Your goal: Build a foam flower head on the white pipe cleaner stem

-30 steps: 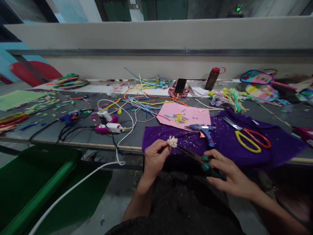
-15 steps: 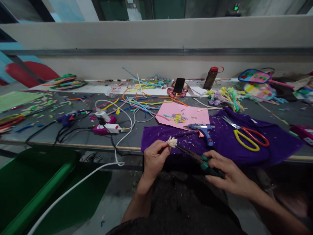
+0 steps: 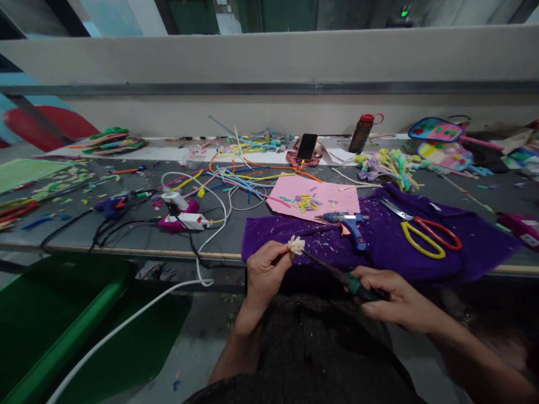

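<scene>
My left hand (image 3: 265, 274) pinches a small cream fuzzy flower (image 3: 296, 244) between thumb and fingers, just in front of the table edge. In my right hand (image 3: 396, 300) I grip green-handled pliers (image 3: 337, 272), and their dark tip touches the flower from the right. Both hands hover over my lap, below a purple cloth (image 3: 379, 238) that hangs over the table's front edge.
On the cloth lie a blue glue gun (image 3: 347, 224) and red-and-yellow scissors (image 3: 421, 233). Behind are a pink sheet (image 3: 320, 196) with cut pieces, loose pipe cleaners (image 3: 244, 177), a phone (image 3: 307, 147), a bottle (image 3: 361, 133) and a power strip (image 3: 183, 216). A green bin (image 3: 59, 314) stands at lower left.
My right hand has closed its fingers tighter on the pliers' handles and dropped a little. The left hand and the flower have stayed almost still.
</scene>
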The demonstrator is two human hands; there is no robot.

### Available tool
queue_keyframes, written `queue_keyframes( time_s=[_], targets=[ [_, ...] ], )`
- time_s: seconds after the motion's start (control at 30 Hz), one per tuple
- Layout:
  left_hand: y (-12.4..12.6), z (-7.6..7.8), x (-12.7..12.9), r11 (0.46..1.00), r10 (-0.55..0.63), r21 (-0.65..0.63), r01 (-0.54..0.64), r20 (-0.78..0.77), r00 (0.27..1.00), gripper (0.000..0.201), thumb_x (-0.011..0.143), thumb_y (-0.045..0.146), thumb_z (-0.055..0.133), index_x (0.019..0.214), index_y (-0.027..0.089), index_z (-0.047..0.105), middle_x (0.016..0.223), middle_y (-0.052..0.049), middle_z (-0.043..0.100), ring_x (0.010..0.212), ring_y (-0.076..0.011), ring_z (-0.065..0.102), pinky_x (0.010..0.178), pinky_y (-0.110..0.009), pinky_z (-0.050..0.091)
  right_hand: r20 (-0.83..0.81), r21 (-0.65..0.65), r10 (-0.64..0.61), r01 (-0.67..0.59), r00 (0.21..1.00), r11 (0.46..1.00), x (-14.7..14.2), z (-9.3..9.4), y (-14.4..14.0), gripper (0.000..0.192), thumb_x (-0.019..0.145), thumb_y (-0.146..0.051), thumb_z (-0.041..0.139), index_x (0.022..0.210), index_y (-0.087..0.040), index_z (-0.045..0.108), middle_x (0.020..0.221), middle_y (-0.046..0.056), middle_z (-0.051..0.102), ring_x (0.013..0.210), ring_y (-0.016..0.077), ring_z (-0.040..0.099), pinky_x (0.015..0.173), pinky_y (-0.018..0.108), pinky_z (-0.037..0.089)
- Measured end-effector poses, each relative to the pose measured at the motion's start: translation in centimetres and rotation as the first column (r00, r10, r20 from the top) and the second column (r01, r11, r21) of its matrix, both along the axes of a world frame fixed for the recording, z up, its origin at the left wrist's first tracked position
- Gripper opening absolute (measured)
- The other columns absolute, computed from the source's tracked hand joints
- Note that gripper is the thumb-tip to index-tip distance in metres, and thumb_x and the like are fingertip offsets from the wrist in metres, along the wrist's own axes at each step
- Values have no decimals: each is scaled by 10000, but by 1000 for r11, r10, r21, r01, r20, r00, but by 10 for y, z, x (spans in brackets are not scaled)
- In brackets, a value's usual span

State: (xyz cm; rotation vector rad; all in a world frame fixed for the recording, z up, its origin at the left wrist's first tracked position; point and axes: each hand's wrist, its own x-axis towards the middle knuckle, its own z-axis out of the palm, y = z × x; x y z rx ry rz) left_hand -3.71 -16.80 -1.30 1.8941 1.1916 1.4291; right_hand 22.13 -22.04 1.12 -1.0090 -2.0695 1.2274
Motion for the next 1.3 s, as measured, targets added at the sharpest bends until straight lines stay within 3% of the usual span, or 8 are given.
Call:
queue_keyframes(
  time_s=[0.13,0.23,0.47,0.7,0.9,1.3],
  targets=[
    [-1,2,1,1000,6,2,-6,-11,1000,74,750,217,598,748,189,667,701,-7,623,636,-111,551,596,-220,414,-89,-195,16,-33,996,980,2,-1,3,289,772,-431,567,779,-146,608,896,55,569,806,175,527,691,286,410],
    [-1,3,2,1000,9,5,-9,-11,1000,73,752,214,594,737,186,660,696,-5,618,635,-110,549,600,-219,414,-130,-271,12,-47,991,962,3,-1,5,311,760,-452,571,756,-143,600,887,54,563,779,165,514,667,276,398],
    [-1,2,1,997,73,-5,-73,-23,997,85,749,226,590,740,183,663,698,-3,620,631,-111,555,603,-221,414,-77,-98,-22,14,997,995,-1,0,4,274,754,-418,581,681,-170,492,862,39,495,808,174,465,724,303,372],
    [-1,-2,2,985,156,90,-149,-70,985,81,741,189,588,771,189,663,734,-6,627,668,-117,570,630,-229,424,10,43,-75,75,997,996,-7,-2,-8,230,750,-347,587,699,-182,435,953,50,478,886,196,467,771,314,383],
    [0,-6,4,972,182,173,-162,-111,977,105,742,159,583,799,195,662,742,-3,633,679,-113,574,639,-231,436,9,68,-97,96,995,993,-12,-8,-7,227,745,-319,597,693,-185,422,953,38,470,880,183,459,768,297,374],
    [-1,-7,6,971,168,194,-139,-138,976,107,749,151,581,804,196,661,747,-4,641,688,-113,587,661,-234,442,-16,77,-109,110,994,991,-11,-11,-6,216,750,-332,601,689,-183,457,950,37,483,884,188,473,774,308,376]
  ],
)
